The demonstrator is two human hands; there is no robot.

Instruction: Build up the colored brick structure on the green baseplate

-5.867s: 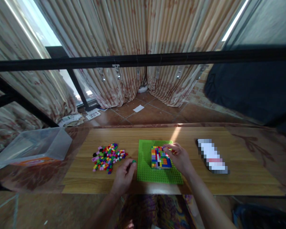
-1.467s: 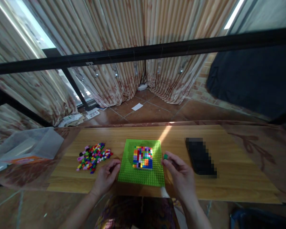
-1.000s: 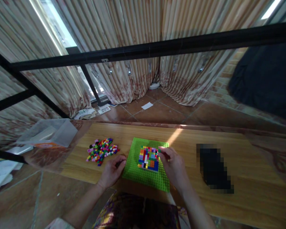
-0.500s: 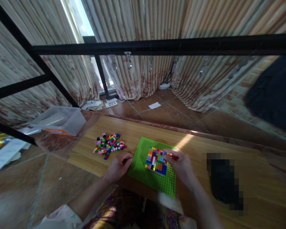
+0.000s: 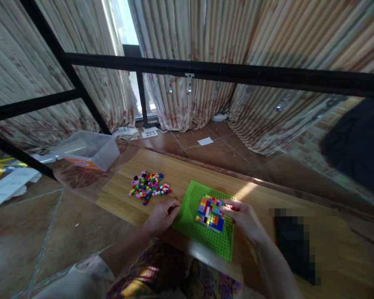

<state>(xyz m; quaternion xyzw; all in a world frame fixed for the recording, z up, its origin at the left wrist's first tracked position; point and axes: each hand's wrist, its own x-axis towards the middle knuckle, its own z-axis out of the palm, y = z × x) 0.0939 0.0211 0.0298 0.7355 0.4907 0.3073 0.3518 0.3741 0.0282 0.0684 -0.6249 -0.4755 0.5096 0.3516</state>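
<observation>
A green studded baseplate lies on the wooden table in front of me. A square block of small multicoloured bricks stands on it. My right hand is closed in a pinch, fingertips against the block's upper right corner; what they hold, if anything, is hidden. My left hand is curled, fingers closed on the baseplate's left edge. A loose pile of small coloured bricks lies to the left, apart from both hands.
A clear plastic box stands at the table's far left corner. A dark blurred-out object lies right of my right arm. A black metal bar crosses above the table; curtains hang behind.
My right hand, which earlier pinched a small green brick beside the plate, has moved onto the block's upper right corner. The left hand stays at the plate's edge. The view has swung leftwards.
</observation>
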